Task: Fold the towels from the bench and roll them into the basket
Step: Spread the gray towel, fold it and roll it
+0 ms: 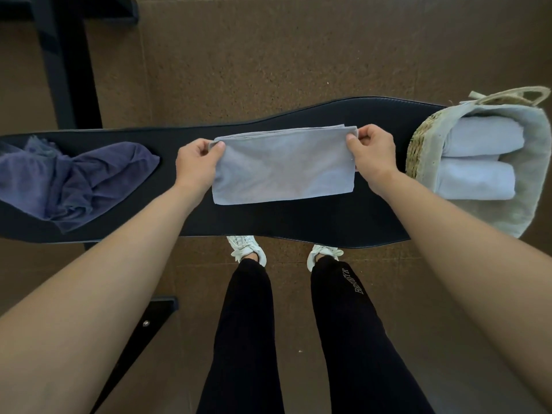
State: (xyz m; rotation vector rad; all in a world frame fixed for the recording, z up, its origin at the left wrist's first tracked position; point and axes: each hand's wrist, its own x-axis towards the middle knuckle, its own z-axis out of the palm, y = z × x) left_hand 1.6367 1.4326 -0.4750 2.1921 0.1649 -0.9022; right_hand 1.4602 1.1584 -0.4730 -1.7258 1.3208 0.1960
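A light grey-blue towel (283, 167), folded into a flat rectangle, lies across the middle of the black padded bench (283, 219). My left hand (197, 162) pinches its far left corner. My right hand (372, 155) pinches its far right corner. A crumpled dark purple towel (86, 180) lies on the bench's left end. At the right end stands a woven basket (418, 144) with a pale cloth liner. Two rolled white towels (484, 138) (478, 180) lie side by side inside it.
A black metal frame (65, 61) stands on the brown floor at the far left. A black bench foot (149, 321) juts out at the near left. My legs and white shoes (248, 249) stand close to the bench's near edge.
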